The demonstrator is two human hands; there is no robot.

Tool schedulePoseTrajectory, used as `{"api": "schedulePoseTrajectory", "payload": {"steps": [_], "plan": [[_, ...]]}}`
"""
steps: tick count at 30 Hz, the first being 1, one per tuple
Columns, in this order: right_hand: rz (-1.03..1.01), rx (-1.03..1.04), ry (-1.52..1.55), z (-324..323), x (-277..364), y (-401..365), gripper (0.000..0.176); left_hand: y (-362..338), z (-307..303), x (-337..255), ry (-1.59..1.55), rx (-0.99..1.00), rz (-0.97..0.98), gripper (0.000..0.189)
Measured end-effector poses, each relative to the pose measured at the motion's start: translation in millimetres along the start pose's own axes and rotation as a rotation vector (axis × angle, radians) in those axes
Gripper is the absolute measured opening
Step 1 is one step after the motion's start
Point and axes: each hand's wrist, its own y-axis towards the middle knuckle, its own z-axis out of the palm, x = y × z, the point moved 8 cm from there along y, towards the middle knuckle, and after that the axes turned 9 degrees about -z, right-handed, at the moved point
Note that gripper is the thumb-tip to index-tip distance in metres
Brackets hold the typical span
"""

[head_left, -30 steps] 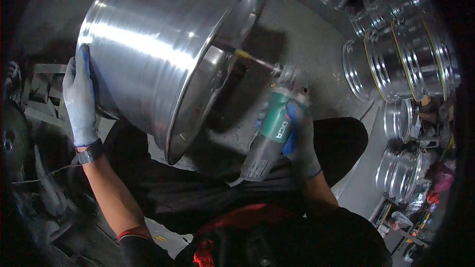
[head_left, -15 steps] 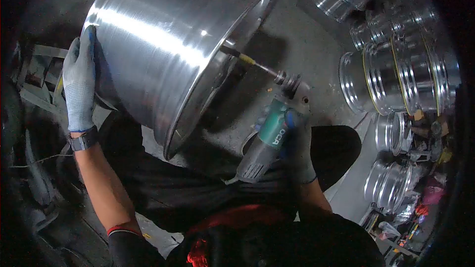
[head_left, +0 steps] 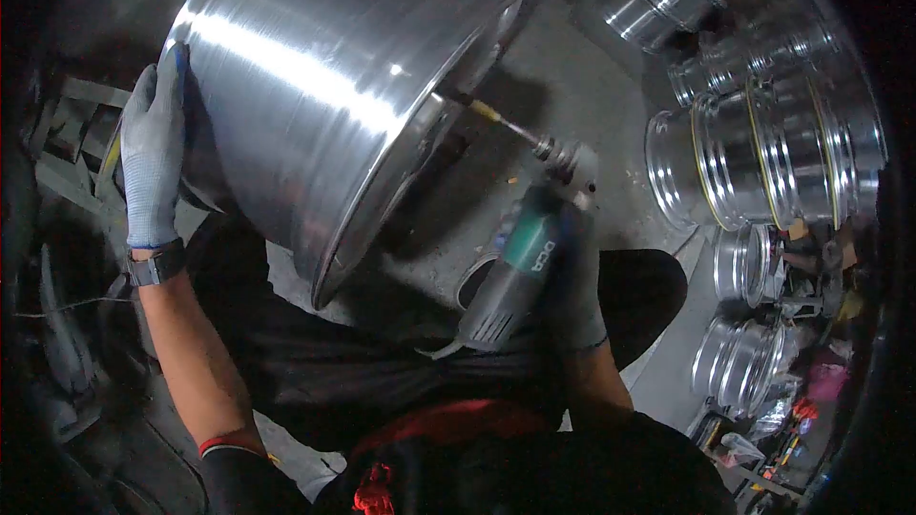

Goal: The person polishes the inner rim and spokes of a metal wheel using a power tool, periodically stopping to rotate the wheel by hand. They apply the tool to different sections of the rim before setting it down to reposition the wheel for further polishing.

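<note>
A large polished metal wheel rim [head_left: 286,105] lies tilted on its side in front of me. My left hand [head_left: 156,138], in a white glove with a blue palm, presses against its left edge with the fingers stretched out. In my gloved right hand [head_left: 572,267] is a green and grey angle grinder [head_left: 525,248] marked DCA, the fingers wrapped round its body. A long thin shaft [head_left: 515,129] with a yellow band runs from the grinder's head to the rim's right-hand opening. The shaft's tip is partly hidden by the rim's lip.
Several shiny wheel rims [head_left: 773,157] stand in a row on the right, with smaller rims [head_left: 739,362] nearer me. Tools and bits of clutter [head_left: 763,458] lie at the lower right. A metal frame [head_left: 72,153] is at the left. Grey floor [head_left: 572,67] shows behind the grinder.
The grinder has tilted a little, and its shaft's dark end now shows less beyond the rim's lip. My left hand stays against the rim. The view has shifted slightly.
</note>
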Motion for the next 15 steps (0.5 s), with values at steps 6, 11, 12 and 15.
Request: {"api": "schedulePoseTrajectory", "payload": {"steps": [6, 11, 12, 15], "plan": [[-0.189, -0.054, 0.009, 0.2, 42.0, 29.4, 0.035, 4.1, 1.5, -1.0, -0.016, -0.038, 0.006, 0.076], [-0.219, 0.036, 0.057, 13.4, 61.9, 42.7, 0.035, 18.8, 1.7, 4.0, -0.009, -0.099, 0.049, 0.08], [-0.225, 0.062, 0.065, 14.4, 63.2, 43.9, 0.036, 22.1, 2.5, 1.0, 0.001, -0.099, 0.066, 0.08], [-0.238, 0.04, -0.143, 3.8, 59.1, 36.5, 0.036, 22.7, 4.2, -10.8, -0.01, -0.074, 0.082, 0.082]]}}
